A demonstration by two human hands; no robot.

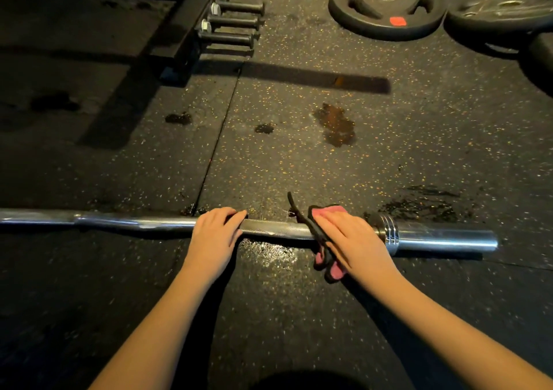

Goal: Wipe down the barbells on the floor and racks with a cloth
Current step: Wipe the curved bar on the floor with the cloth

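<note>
Down on the dark gym floor, the barbell (pixel 269 230) lies sideways in front of me. My left hand (pixel 217 229) holds it, fingers curled over the rough middle part. My right hand (pixel 348 234) lies flat on the pink cloth (pixel 327 210), fingers close together, pressing it on the bar just beside the shiny collar (pixel 387 233). I think I am only on this one bit. The long left side looks unwiped, and the rack (pixel 191 30) up ahead waits too.
</note>
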